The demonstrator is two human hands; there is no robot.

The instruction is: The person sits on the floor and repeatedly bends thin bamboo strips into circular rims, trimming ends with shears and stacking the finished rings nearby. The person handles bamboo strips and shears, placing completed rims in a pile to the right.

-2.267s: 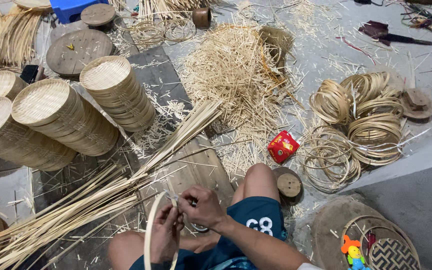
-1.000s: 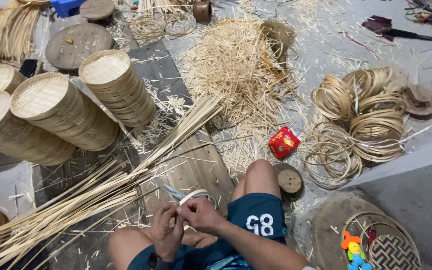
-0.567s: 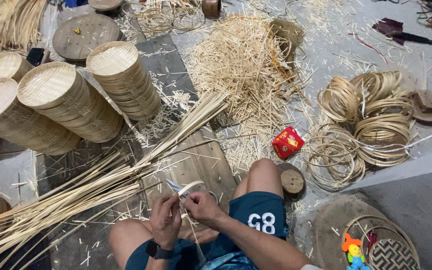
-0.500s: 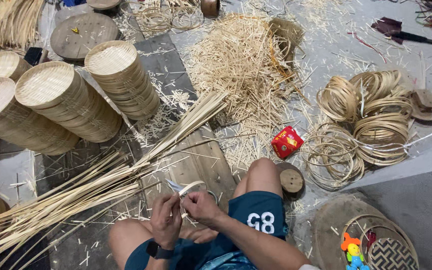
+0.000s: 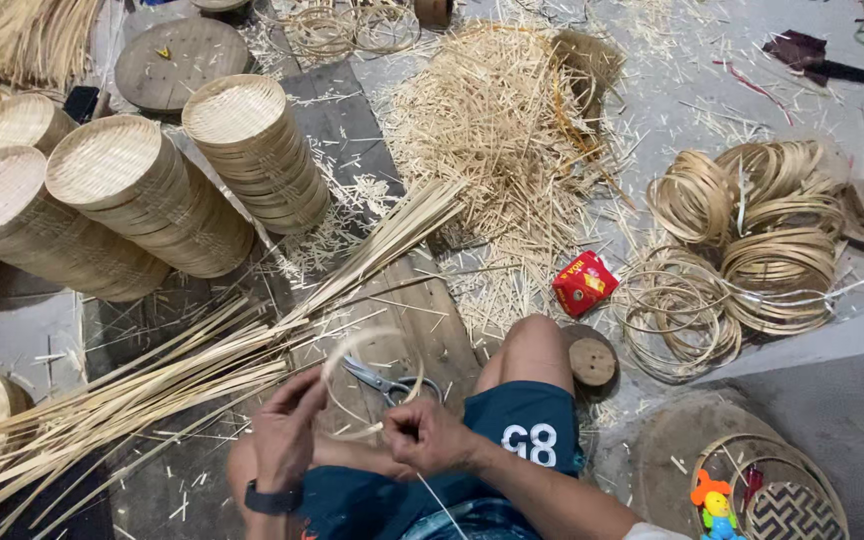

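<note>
Since a moment ago the thin bamboo strip has been bent into a loop above the scissors, both the left hand and right hand fingers pinching its crossing ends at 6 o'clock, suggesting ring closing

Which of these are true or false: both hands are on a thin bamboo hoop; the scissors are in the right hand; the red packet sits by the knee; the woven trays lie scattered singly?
1. Both hands hold a thin pale bamboo strip hoop. True: left hand, right hand.
2. The metal scissors are in the right hand. False: they lie on the wooden board.
3. The small red packet lies near the knee. True.
4. The round woven bamboo trays lie singly. False: they are stacked.
</note>
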